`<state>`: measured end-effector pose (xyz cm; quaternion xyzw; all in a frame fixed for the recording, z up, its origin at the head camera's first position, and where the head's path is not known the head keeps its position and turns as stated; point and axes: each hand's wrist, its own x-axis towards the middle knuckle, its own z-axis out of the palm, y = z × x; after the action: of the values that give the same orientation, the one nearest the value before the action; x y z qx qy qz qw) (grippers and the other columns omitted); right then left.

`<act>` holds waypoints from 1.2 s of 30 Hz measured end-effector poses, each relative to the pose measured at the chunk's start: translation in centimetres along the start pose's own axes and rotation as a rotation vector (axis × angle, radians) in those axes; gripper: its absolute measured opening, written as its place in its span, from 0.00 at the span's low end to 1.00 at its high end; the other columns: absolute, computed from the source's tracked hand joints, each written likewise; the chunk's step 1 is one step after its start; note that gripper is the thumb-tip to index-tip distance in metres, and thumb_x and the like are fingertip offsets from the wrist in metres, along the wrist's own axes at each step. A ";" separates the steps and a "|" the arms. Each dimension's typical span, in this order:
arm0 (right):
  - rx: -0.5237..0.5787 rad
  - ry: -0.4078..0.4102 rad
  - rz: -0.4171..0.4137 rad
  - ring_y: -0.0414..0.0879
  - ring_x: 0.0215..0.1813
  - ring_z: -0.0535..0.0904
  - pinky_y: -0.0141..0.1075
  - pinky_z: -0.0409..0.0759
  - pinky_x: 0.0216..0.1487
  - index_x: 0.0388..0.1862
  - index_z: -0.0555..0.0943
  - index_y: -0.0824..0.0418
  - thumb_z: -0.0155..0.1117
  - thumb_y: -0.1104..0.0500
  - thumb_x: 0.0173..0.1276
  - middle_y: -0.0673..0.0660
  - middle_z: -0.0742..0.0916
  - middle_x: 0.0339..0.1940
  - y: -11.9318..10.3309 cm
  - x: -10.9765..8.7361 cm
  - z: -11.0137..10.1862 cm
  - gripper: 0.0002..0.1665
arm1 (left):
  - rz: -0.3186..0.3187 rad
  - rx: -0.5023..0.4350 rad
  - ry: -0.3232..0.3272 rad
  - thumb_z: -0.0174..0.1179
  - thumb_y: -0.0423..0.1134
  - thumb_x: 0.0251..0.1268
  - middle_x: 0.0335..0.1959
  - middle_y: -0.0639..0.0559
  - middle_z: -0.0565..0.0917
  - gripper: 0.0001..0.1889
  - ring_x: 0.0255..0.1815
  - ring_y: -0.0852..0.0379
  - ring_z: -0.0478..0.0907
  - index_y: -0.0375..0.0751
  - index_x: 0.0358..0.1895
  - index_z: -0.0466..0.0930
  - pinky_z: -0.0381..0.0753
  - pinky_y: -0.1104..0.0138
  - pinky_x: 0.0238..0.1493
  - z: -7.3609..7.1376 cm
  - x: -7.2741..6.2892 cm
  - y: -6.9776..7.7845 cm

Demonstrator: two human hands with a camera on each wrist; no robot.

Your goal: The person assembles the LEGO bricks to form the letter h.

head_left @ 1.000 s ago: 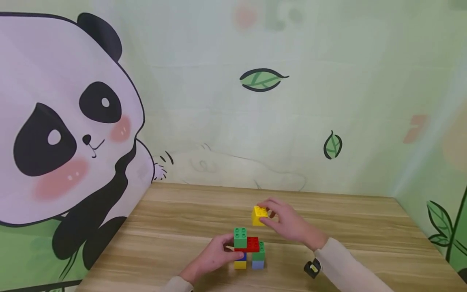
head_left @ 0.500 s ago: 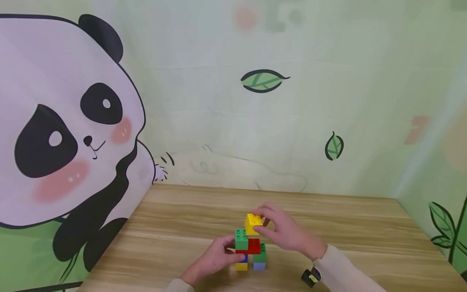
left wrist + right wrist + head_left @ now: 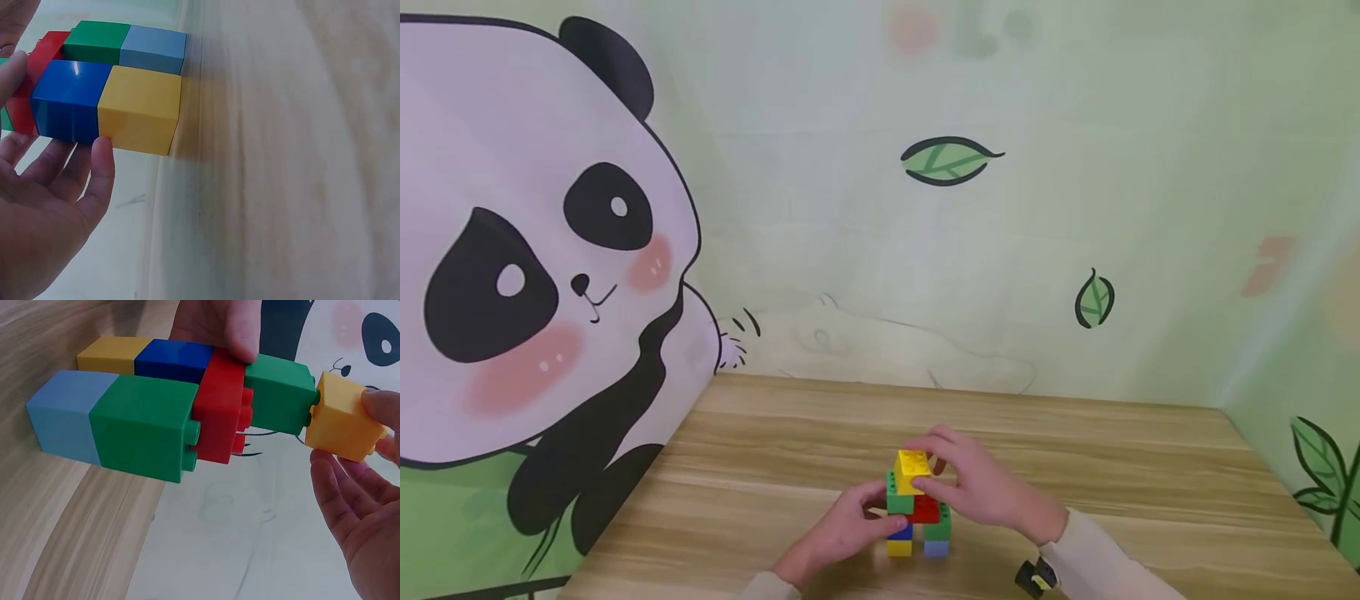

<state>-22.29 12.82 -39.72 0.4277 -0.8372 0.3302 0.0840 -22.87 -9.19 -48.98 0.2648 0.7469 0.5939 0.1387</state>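
Observation:
A toy-brick structure stands upright on the wooden table. Its left column has a yellow brick [image 3: 140, 109] at the bottom and a blue brick [image 3: 70, 97] above. A light blue brick [image 3: 65, 415] under a green brick [image 3: 145, 425] forms the right one. Across both lies a red brick [image 3: 219, 412], with another green brick [image 3: 278, 394] on its left end. My left hand [image 3: 850, 525] grips the left column, thumb in front, fingers behind. My right hand [image 3: 985, 483] pinches a second yellow brick [image 3: 340, 419], close over the upper green brick's studs and slightly tilted.
The wooden table [image 3: 760, 433] runs back to a fabric backdrop [image 3: 820, 208] printed with a panda and leaves. A small black device [image 3: 1036, 577] sits at the right wrist, beside the light sleeve [image 3: 1101, 554].
My right hand has brought the yellow brick left and down, from behind the structure to right over the upper green brick. The left hand keeps its grip on the structure.

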 end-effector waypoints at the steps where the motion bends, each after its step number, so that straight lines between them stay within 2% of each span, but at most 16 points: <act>1: 0.003 0.001 -0.011 0.38 0.39 0.75 0.29 0.78 0.37 0.59 0.75 0.57 0.61 0.52 0.68 0.48 0.78 0.45 0.0 0.0 0.0 0.22 | 0.009 0.004 0.000 0.60 0.41 0.65 0.50 0.52 0.81 0.20 0.48 0.55 0.77 0.46 0.60 0.74 0.79 0.67 0.46 0.0 0.0 0.0; 9: -0.005 -0.004 -0.084 0.38 0.39 0.76 0.27 0.78 0.37 0.59 0.75 0.58 0.67 0.58 0.63 0.51 0.80 0.51 -0.2 0.3 0.6 0.25 | 0.008 0.028 0.010 0.60 0.42 0.66 0.48 0.53 0.82 0.18 0.47 0.56 0.77 0.45 0.57 0.76 0.78 0.67 0.46 0.0 -0.1 -0.1; 19: -0.024 -0.008 -0.027 0.38 0.40 0.77 0.27 0.79 0.40 0.60 0.73 0.59 0.70 0.60 0.60 0.51 0.80 0.49 -0.4 0.6 1.2 0.29 | -0.014 0.040 0.004 0.59 0.43 0.66 0.49 0.53 0.82 0.18 0.48 0.55 0.77 0.46 0.58 0.75 0.77 0.66 0.47 -0.1 0.0 -0.3; 24: -0.028 -0.015 -0.006 0.38 0.41 0.76 0.28 0.79 0.41 0.61 0.72 0.59 0.71 0.60 0.59 0.50 0.79 0.48 -0.5 0.5 1.3 0.31 | -0.005 0.044 -0.005 0.58 0.42 0.67 0.50 0.53 0.82 0.18 0.48 0.55 0.77 0.47 0.59 0.74 0.77 0.66 0.48 0.0 0.0 -0.2; 31: -0.010 -0.009 0.022 0.38 0.43 0.76 0.30 0.79 0.43 0.60 0.73 0.59 0.71 0.60 0.58 0.49 0.80 0.49 -0.6 0.6 1.3 0.30 | 0.006 0.057 -0.001 0.59 0.45 0.67 0.49 0.53 0.82 0.18 0.48 0.55 0.77 0.46 0.58 0.75 0.78 0.63 0.48 -0.1 -0.1 -0.2; 36: 0.020 -0.038 0.064 0.38 0.42 0.76 0.30 0.79 0.43 0.60 0.73 0.58 0.71 0.60 0.59 0.48 0.80 0.50 -0.7 0.8 0.9 0.30 | -0.021 0.055 0.008 0.59 0.46 0.66 0.49 0.55 0.82 0.18 0.48 0.55 0.77 0.49 0.57 0.75 0.78 0.63 0.49 -0.1 -0.1 -0.1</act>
<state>-22.09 11.44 -39.74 0.4078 -0.8485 0.3330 0.0530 -22.90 -9.30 -49.07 0.2582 0.7663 0.5726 0.1349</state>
